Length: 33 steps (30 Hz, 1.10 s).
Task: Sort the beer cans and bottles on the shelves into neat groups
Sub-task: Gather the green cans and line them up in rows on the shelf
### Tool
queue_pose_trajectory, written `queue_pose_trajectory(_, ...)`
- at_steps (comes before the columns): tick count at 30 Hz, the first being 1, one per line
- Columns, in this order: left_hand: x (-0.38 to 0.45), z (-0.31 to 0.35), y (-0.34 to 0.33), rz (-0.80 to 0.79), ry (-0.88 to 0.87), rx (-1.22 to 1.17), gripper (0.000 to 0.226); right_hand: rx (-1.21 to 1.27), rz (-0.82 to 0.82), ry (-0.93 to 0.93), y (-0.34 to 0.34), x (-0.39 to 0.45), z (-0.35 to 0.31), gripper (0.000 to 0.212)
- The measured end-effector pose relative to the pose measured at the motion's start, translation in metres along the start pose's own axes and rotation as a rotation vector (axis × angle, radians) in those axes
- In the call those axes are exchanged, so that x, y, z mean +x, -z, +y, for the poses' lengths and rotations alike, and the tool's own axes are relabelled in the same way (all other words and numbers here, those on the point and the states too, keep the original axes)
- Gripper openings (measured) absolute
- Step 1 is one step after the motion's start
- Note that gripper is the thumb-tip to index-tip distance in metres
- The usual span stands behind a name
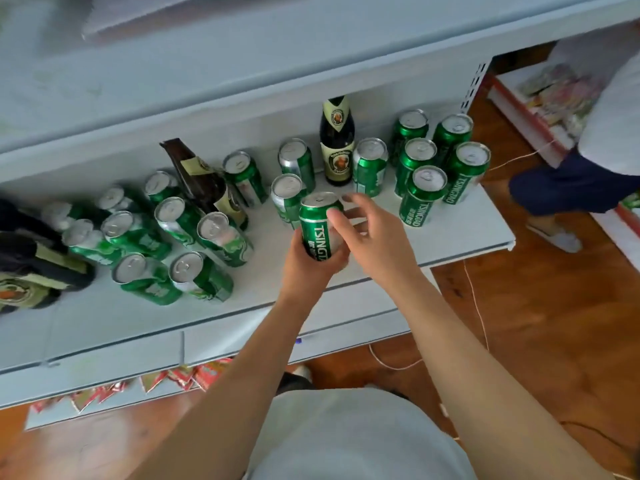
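My left hand grips a green Tsingtao can from below and holds it upright just above the white shelf. My right hand is beside the can with relaxed fingers, its thumb touching the can's upper wall. Several green cans stand in a tidy cluster at the shelf's right end. More green cans stand loosely on the left half. One brown beer bottle stands upright at the back; another brown bottle stands among the left cans.
Dark bottles sit at the far left edge. An upper shelf overhangs the back. Red packets line the lower shelf. Another person stands at the right on the wooden floor, near a thin cable.
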<state>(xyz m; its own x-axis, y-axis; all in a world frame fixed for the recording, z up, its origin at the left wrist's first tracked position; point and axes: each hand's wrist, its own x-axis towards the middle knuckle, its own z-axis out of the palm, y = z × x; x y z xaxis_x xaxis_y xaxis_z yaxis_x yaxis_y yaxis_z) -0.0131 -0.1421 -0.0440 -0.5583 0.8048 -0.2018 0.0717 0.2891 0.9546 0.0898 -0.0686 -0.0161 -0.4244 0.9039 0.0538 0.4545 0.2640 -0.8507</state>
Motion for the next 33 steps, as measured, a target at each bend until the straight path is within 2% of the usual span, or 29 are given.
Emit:
queue_pose_trajectory(2,-0.003,-0.002,0.007,0.035,0.077,-0.064,0.045,-0.078,0.089,0.090,0.002,0.014,-0.004,0.049)
queue_pose_trajectory(4,-0.008,-0.006,0.018,0.078,0.131,-0.097,0.046,-0.157,0.102,0.229,-0.006,0.040,-0.019,0.041)
queue_pose_trajectory(6,-0.014,-0.010,0.033,0.097,0.155,-0.112,0.046,-0.281,0.009,0.366,-0.025,0.075,-0.039,0.041)
queue_pose_trajectory(9,-0.024,-0.020,0.055,0.138,0.175,-0.110,0.047,-0.571,-0.197,0.489,-0.070,0.127,-0.068,0.056)
queue_pose_trajectory(12,-0.034,-0.033,0.073,0.180,0.183,-0.127,0.049,-0.717,-0.359,0.512,-0.111,0.160,-0.075,0.074)
queue_pose_trajectory(14,-0.041,-0.039,0.082,0.181,0.186,-0.143,0.049,-0.780,-0.395,0.522,-0.131,0.172,-0.069,0.078)
queue_pose_trajectory(18,-0.046,-0.049,0.095,0.149,0.187,-0.127,0.051,-0.781,-0.279,0.556,-0.154,0.175,-0.058,0.070)
queue_pose_trajectory(20,-0.046,-0.049,0.098,0.136,0.189,-0.122,0.052,-0.807,-0.271,0.533,-0.160,0.171,-0.063,0.071)
queue_pose_trajectory(25,-0.042,-0.035,0.104,0.092,0.174,-0.181,0.053,-0.674,-0.311,0.389,-0.146,0.163,-0.077,0.070)
queue_pose_trajectory(29,-0.042,-0.011,0.110,0.090,0.110,-0.221,0.056,-0.397,-0.167,0.388,-0.096,0.137,-0.097,0.066)
queue_pose_trajectory(33,-0.058,0.013,0.118,0.138,0.047,-0.281,0.060,0.010,-0.029,0.434,-0.041,0.100,-0.121,0.038)
